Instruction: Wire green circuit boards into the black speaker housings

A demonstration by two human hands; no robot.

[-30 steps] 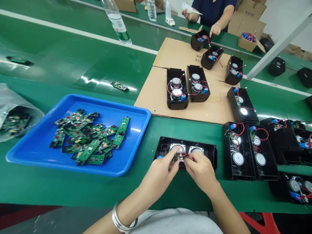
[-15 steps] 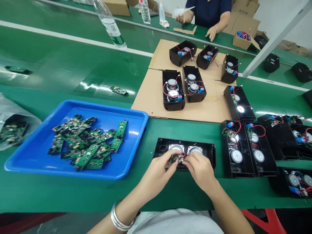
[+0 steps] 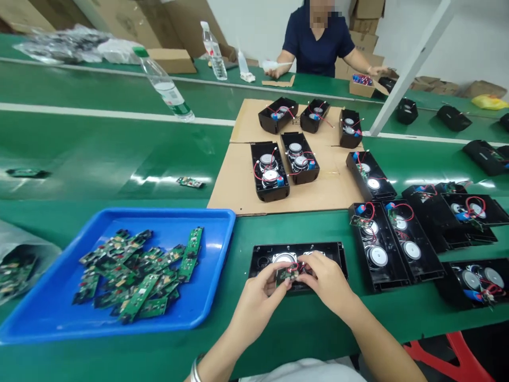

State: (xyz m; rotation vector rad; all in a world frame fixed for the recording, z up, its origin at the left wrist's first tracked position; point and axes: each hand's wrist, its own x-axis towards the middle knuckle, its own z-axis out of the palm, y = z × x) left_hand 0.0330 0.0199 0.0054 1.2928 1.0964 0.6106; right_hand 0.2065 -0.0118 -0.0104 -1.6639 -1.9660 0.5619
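Over a black speaker case on the green table, my left hand pinches a small green circuit board between thumb and fingers. My right hand is closed at the board's right end, where a red wire meets it; its fingertips seem to hold a small connector, partly hidden. Two round speakers sit in the case, the left one showing more than the right one behind my right fingers.
A blue tray with several circuit boards lies at the left. Several black speaker cases stand at the right, others on the cardboard. A bottle stands farther back. A person sits across.
The view has tilted up, showing more of the far side. My hands stay together at the board, with the right fingers slightly shifted. The person's arm across has reached out toward the boxes.
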